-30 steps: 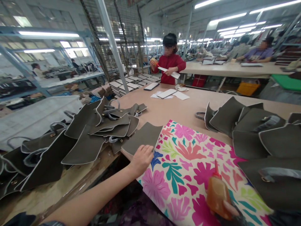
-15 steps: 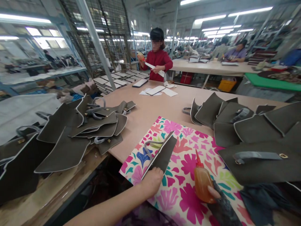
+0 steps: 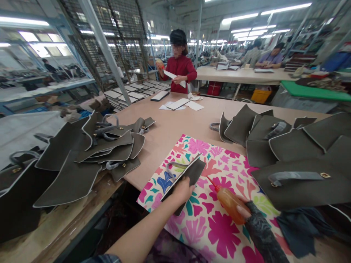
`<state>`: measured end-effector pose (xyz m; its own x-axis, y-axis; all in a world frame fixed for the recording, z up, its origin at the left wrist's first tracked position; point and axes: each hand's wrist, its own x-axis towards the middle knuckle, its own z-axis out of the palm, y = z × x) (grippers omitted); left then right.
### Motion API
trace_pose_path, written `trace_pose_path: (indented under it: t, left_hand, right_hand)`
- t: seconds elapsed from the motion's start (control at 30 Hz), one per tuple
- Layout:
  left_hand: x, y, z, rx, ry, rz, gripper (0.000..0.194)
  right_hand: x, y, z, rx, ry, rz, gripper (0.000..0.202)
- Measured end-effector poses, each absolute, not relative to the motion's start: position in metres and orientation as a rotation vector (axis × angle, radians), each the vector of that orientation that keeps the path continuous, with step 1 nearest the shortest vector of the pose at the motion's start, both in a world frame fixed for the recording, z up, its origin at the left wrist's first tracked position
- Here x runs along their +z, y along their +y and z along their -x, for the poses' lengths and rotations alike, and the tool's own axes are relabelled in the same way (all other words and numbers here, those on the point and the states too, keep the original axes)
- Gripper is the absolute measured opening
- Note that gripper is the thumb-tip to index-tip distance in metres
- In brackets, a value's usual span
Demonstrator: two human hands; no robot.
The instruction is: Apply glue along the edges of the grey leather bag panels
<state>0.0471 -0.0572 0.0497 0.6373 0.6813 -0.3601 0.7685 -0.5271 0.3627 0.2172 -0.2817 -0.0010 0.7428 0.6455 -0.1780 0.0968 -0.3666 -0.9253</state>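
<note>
My left hand [image 3: 183,190] is closed on a dark grey-brown bag panel [image 3: 195,171] with a pale edge and a wrapped handle. The panel stands tilted over a floral sheet [image 3: 197,146] in pink, teal and cream. In my right hand [image 3: 244,210] is an amber glue bottle [image 3: 231,204] with a red nozzle. Its tip points up and left toward the panel, apart from it. A dark patterned sleeve covers my right forearm.
Dark bag panels with handles are heaped at left [image 3: 112,149] and right [image 3: 296,179]. Across the table [image 3: 167,124], a person in red [image 3: 180,69] holds a bottle and a white strip. White pieces [image 3: 178,104] lie near that person. A metal pole [image 3: 105,47] rises at left.
The glue bottle has tipped from nearly upright to leaning left, its nozzle now closer to the panel. My left hand has moved slightly up along the panel. The view has shifted a little.
</note>
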Motion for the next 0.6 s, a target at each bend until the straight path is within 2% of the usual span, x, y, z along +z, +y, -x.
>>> trace_pose_path:
  t: [0.1,0.17,0.6]
  left_hand:
    - [0.05,-0.052,-0.046,-0.228,1.125,-2.321,0.025]
    - [0.048,-0.05,-0.047,-0.241,1.12,-2.33,0.03]
    - [0.045,-0.047,-0.048,-0.244,1.101,-2.296,0.036]
  right_hand:
    - [0.01,-0.271,-0.216,0.692,-0.529,1.899,0.063]
    - [0.02,-0.262,-0.214,0.683,-0.551,1.91,0.065]
    - [0.036,-0.228,-0.22,0.67,-0.54,1.957,0.064]
